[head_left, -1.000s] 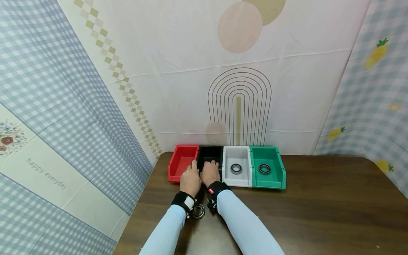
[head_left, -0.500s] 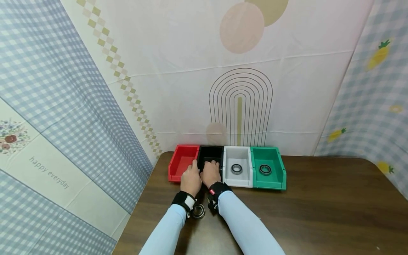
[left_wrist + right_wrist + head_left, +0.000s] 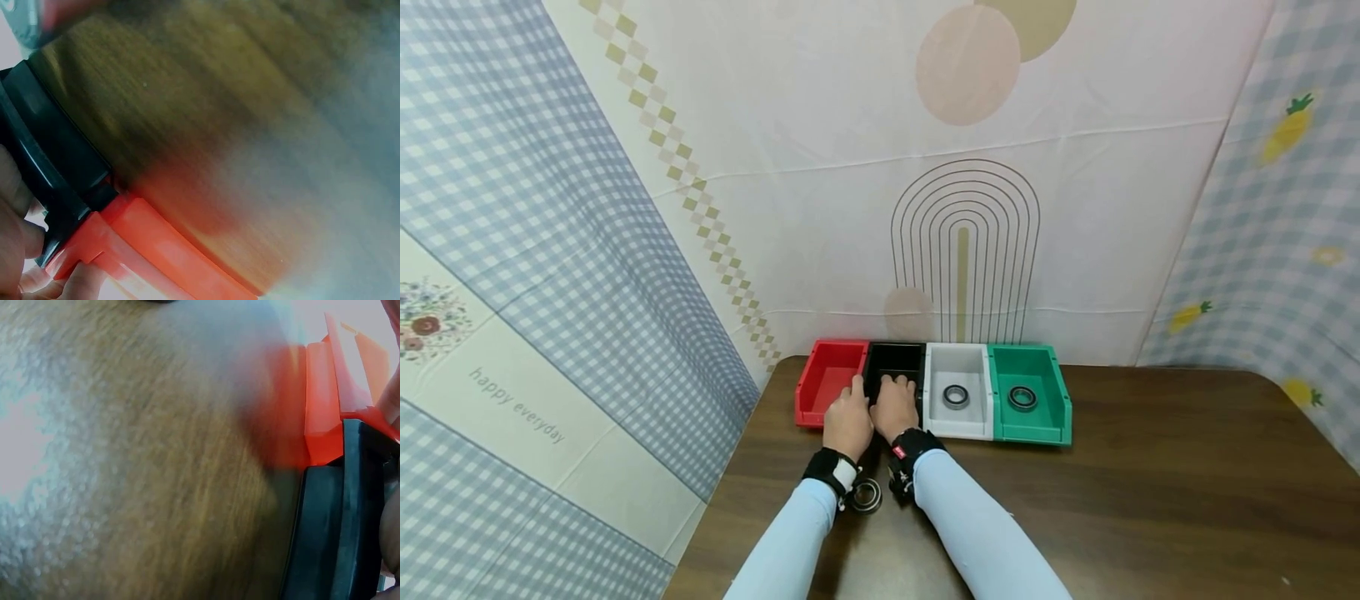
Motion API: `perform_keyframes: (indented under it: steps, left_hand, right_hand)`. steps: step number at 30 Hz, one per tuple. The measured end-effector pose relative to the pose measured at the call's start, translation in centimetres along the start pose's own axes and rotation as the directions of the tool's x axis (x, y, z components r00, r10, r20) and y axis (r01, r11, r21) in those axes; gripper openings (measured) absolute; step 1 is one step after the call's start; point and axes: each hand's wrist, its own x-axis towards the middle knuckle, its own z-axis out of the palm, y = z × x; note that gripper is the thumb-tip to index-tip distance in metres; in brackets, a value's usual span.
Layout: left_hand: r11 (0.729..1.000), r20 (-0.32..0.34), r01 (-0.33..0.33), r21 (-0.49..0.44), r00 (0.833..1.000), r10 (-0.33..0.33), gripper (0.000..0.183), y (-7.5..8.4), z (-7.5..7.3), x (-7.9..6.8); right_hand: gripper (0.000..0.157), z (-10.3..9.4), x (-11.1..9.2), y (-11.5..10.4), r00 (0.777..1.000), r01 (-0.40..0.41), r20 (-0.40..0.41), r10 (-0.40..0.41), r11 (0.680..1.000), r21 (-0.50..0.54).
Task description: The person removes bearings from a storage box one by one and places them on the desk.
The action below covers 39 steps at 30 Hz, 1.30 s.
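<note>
A red bin (image 3: 832, 379), a black bin (image 3: 897, 357), a white bin (image 3: 958, 425) and a green bin (image 3: 1033, 427) stand side by side. My left hand (image 3: 848, 423) grips the touching side walls of the red and black bins; in the left wrist view its fingers (image 3: 84, 281) lie on the red side. Inside the black bin are the fingers of my right hand (image 3: 895, 408); whatever they touch there is hidden. A bearing (image 3: 867, 496) lies on the table beside my left wrist. One bearing (image 3: 956, 397) rests in the white bin, another bearing (image 3: 1022, 398) in the green.
The brown wooden table (image 3: 1172, 492) extends to the right of the bins, its far edge close to a patterned cloth (image 3: 835, 225). Blue checked cloth (image 3: 625, 275) hangs at the left, with more at the right. Both wrists wear black straps.
</note>
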Motion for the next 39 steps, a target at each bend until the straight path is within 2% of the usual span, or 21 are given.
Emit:
perform_keyframes:
  steps: [7, 15, 21, 28, 39]
  left_hand:
    - [1.000, 0.027, -0.002, -0.025, 1.000, 0.002, 0.035, 0.0, -0.5, 0.1]
    - [1.000, 0.006, -0.003, -0.009, 1.000, 0.003, 0.037, -0.5, -0.5, 0.2]
    - [1.000, 0.013, -0.016, -0.018, 1.000, 0.016, 0.038, -0.1, -0.3, 0.1]
    - [1.000, 0.023, 0.002, -0.020, 1.000, -0.001, 0.037, 0.0, -0.3, 0.0]
    - [1.000, 0.047, 0.014, -0.025, 0.999, -0.013, 0.035, 0.2, -0.6, 0.0]
  right_hand:
    - [0.049, -0.1, -0.2, -0.1, 1.000, -0.013, -0.010, 0.014, 0.999, 0.030]
    - [0.053, 0.1, -0.6, -0.3, 0.998, 0.050, -0.046, -0.046, 0.995, 0.082]
    - [0.050, -0.4, -0.9, 0.2, 0.995, 0.067, -0.076, -0.057, 0.989, 0.135]
    - [0.050, -0.7, -1.2, 0.5, 0.989, 0.138, -0.071, -0.132, 0.986, 0.091]
    - [0.044, -1.4, -1.8, 0.6, 0.986, 0.165, -0.047, -0.161, 0.981, 0.098]
